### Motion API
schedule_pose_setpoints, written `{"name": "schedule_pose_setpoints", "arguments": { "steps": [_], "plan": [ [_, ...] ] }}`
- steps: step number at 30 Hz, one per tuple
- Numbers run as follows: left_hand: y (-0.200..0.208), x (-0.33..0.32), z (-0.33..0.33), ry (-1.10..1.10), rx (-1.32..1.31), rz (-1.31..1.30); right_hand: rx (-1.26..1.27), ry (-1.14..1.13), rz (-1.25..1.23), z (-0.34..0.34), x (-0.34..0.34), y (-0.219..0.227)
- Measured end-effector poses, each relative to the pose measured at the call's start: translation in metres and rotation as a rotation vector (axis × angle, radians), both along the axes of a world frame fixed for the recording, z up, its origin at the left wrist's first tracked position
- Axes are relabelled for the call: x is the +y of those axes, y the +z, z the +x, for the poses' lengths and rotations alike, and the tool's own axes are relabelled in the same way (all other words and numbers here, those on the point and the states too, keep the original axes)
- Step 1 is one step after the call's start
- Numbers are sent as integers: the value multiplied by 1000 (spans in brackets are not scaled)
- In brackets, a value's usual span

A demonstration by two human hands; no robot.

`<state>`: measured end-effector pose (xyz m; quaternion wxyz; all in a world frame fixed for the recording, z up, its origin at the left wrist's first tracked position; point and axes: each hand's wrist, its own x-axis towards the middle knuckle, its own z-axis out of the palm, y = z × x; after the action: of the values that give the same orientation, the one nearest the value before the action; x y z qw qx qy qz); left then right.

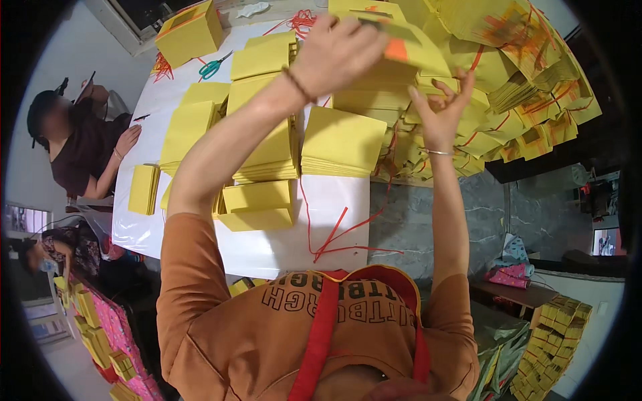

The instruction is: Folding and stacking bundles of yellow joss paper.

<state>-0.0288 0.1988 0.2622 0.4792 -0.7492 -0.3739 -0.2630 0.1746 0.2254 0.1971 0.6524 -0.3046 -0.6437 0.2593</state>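
Observation:
My left hand [341, 53] is closed at the far side of the table, over a stack of yellow paper. By its fingertips is a dark, blurred patch; what it grips I cannot make out. Beside it a yellow sheet with an orange patch [396, 49] slants up. My right hand [443, 110] is open at that stack's right side, fingers apart and thumb close to the paper's edge. Nearer me lies a fanned stack of yellow sheets [344, 139]. Loose red string [341, 235] trails on the white table covering below it.
Several yellow paper stacks [264, 147] stand left of centre. Green-handled scissors [212, 68] lie behind them, near a yellow block [189, 33]. Tied yellow bundles [528, 100] crowd the right. At the left edge sits another person [87, 147]; a second [60, 250] is farther off.

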Motion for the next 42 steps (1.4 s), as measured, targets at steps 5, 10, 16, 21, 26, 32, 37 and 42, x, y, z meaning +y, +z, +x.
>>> {"name": "schedule_pose_setpoints", "arguments": {
  "steps": [5,10,16,21,26,32,37,42],
  "plan": [
    [-29,-113,26,-128,12,-285,-344,53,243,42,-39,-21],
    [-72,-177,24,-603,-199,-564,-332,313,66,71,-122,-80],
    [-193,-230,14,-305,-1069,-1273,-239,550,-253,81,-194,-166],
    [-243,-264,33,-327,-906,-1326,-266,613,-446,96,-225,-207],
    [-264,-277,43,-291,-952,-1314,-304,658,-653,118,-236,-231],
    [-271,-272,60,25,-1084,-1349,-219,446,-1110,103,-229,-230],
    [-262,-263,68,201,-1271,-1381,-477,255,-969,93,-212,-227],
    [-265,-261,65,230,-1438,-1450,-568,161,-868,82,-205,-210]
  ]
}}
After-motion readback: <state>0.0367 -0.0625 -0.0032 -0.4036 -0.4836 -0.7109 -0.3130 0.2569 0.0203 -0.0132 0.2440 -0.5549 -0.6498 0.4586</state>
